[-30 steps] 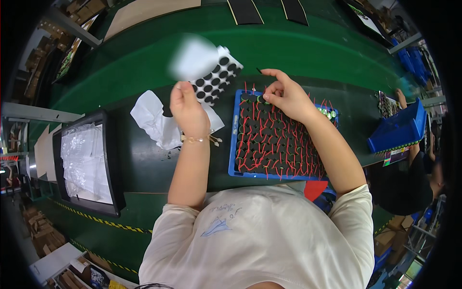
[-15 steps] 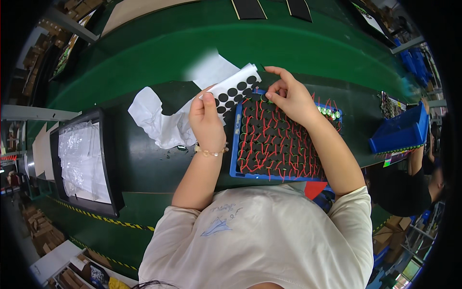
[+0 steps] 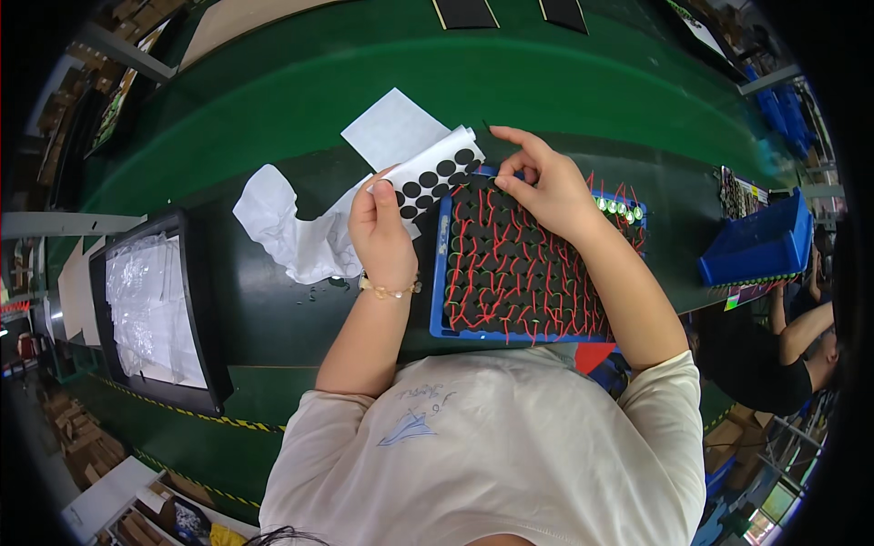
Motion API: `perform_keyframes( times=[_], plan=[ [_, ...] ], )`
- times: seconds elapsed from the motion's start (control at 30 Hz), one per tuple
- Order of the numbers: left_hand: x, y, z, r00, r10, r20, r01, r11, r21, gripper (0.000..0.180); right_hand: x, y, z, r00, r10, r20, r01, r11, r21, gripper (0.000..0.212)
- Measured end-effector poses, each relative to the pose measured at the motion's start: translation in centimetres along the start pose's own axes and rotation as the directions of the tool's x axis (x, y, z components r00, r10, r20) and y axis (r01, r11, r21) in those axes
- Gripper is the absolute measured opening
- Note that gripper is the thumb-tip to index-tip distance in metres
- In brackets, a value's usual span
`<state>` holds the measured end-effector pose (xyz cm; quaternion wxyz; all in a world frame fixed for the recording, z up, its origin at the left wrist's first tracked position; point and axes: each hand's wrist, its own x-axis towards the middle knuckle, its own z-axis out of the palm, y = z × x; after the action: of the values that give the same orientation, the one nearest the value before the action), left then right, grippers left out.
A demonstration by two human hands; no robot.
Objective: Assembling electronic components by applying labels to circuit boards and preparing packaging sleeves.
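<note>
My left hand (image 3: 384, 238) is closed on a white sheet of round black stickers (image 3: 425, 189), held tilted with its edge curled over. The sheet's far end reaches the upper left corner of a blue tray (image 3: 441, 289). Rows of dark round parts with red wires (image 3: 528, 264) fill this tray. Over that corner is my right hand (image 3: 537, 182), its index finger stretched out and apart from the thumb. A thin dark piece (image 3: 485, 124) shows at the index fingertip; its kind is unclear. The thumb tip touches a part in the top row.
Crumpled white paper (image 3: 300, 238) and a flat white sheet (image 3: 393, 127) lie left of the tray. Farther left stands a black bin with clear plastic bags (image 3: 146, 300). A blue bin (image 3: 757, 238) stands at the right, near another person (image 3: 765, 364).
The flat white sheet, blurred before, now lies still on the table. Both my hands and the sticker sheet have shifted slightly left. The right thumb stays at the tray's upper left corner.
</note>
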<state>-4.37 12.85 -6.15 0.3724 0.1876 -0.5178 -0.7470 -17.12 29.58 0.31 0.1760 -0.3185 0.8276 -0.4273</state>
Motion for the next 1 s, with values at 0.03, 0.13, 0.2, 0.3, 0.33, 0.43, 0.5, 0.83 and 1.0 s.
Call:
perform_keyframes(
  times=[0.03, 0.13, 0.2, 0.3, 0.33, 0.43, 0.5, 0.83, 1.0],
  plan=[
    [0.0, -0.1, 0.0, 1.000, -0.012, 0.003, 0.012, 1.000, -0.012, 0.033, 0.0, -0.2, 0.0, 1.000, 0.008, -0.006, -0.008, 1.000, -0.009, 0.060],
    [0.0, -0.3, 0.0, 1.000, -0.028, -0.005, 0.028, 0.999, -0.031, 0.034, 0.0, 0.0, 0.0, 0.998, -0.057, -0.024, 0.055, 0.995, -0.085, 0.057],
    [0.0, -0.4, 0.0, 0.999, -0.033, -0.017, 0.032, 0.999, -0.036, 0.035, 0.1, 0.1, -0.1, 0.991, -0.130, -0.032, 0.124, 0.981, -0.151, 0.055],
    [0.1, -0.2, 0.1, 0.999, -0.044, -0.005, 0.044, 0.997, -0.057, 0.035, 0.1, -0.5, 0.0, 0.952, -0.298, -0.071, 0.265, 0.917, -0.298, 0.052],
    [0.0, -0.2, 0.2, 0.999, -0.044, -0.017, 0.043, 0.997, -0.057, 0.035, 0.0, -1.0, 0.3, 0.965, -0.254, -0.063, 0.218, 0.914, -0.342, 0.052],
    [0.0, -0.4, -0.1, 0.999, -0.035, -0.016, 0.034, 0.998, -0.048, 0.035, -0.2, -1.3, 0.2, 0.951, -0.275, -0.144, 0.192, 0.885, -0.424, 0.050],
    [0.0, -0.4, -0.1, 1.000, -0.028, -0.004, 0.028, 0.999, -0.039, 0.035, 0.1, -0.5, -0.5, 0.909, -0.328, -0.256, 0.230, 0.909, -0.348, 0.040],
    [-0.3, 0.2, 0.4, 1.000, 0.009, -0.002, -0.009, 0.999, -0.034, 0.035, -1.1, 1.1, -1.9, 0.998, -0.026, -0.048, 0.017, 0.985, -0.171, 0.015],
    [-0.4, 0.0, 0.2, 1.000, 0.000, 0.001, 0.000, 1.000, -0.023, 0.035, -1.0, 1.5, -1.4, 0.992, -0.087, -0.090, 0.058, 0.957, -0.284, 0.015]
  ],
)
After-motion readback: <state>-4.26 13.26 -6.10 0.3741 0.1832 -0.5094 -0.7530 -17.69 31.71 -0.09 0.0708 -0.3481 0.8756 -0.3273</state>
